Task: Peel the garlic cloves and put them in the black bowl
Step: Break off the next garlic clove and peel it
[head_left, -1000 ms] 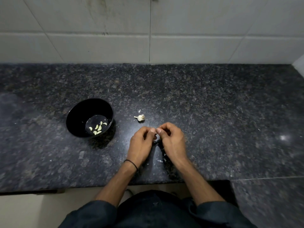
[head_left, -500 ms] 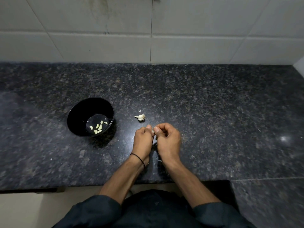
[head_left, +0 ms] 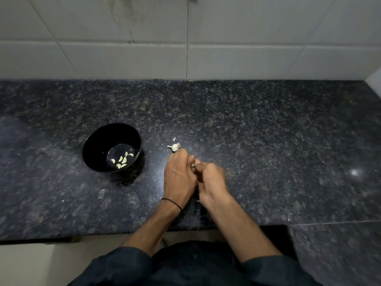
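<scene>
The black bowl (head_left: 90, 148) stands on the dark granite counter, left of centre, with several peeled garlic cloves (head_left: 122, 158) at its bottom. A small remnant of a garlic bulb (head_left: 175, 146) lies just beyond my hands. My left hand (head_left: 179, 178) and my right hand (head_left: 212, 180) meet fingertip to fingertip over the counter, and both pinch a garlic clove (head_left: 193, 165) that is almost hidden between the fingers. My right hand is blurred.
A scrap of garlic skin (head_left: 174, 138) lies behind the bulb remnant, and small skin bits (head_left: 198, 201) lie near my wrists. The counter's front edge (head_left: 61, 238) runs below my forearms. A white tiled wall (head_left: 185, 38) closes the back.
Both hands have shifted slightly forward and closer to the bulb remnant, still pinching the clove between them. The bowl and the bulb remnant have stayed put.
</scene>
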